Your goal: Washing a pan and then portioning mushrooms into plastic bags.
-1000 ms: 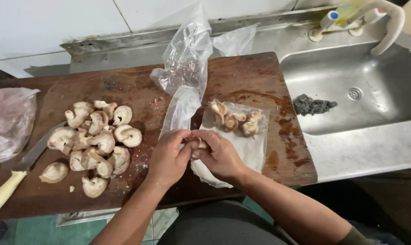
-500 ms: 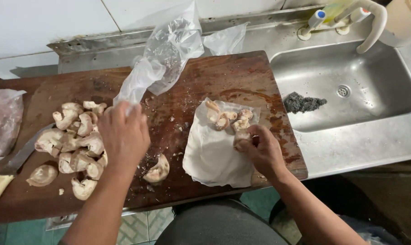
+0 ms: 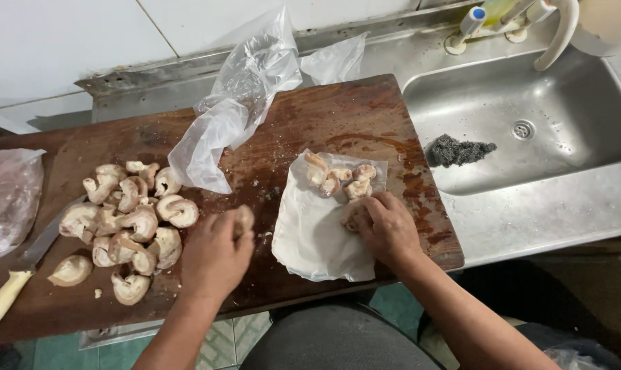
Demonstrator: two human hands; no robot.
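Holding a mushroom half pinched in my left hand beside the mushroom pile, I'd keep my right hand, fingers curled over trimmings, pressing the white paper flat.

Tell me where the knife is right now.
In the head view the knife lies at the far left of the cutting board, beside the mushroom pile, its pale handle toward the near edge.

- My left hand is holding a pale tan mushroom piece.
- Cream-and-tan mushroom halves are lying on the dark reddish-brown board.
- My right hand is pressing a white cloth.
- A grey scourer is sitting in the silver sink.
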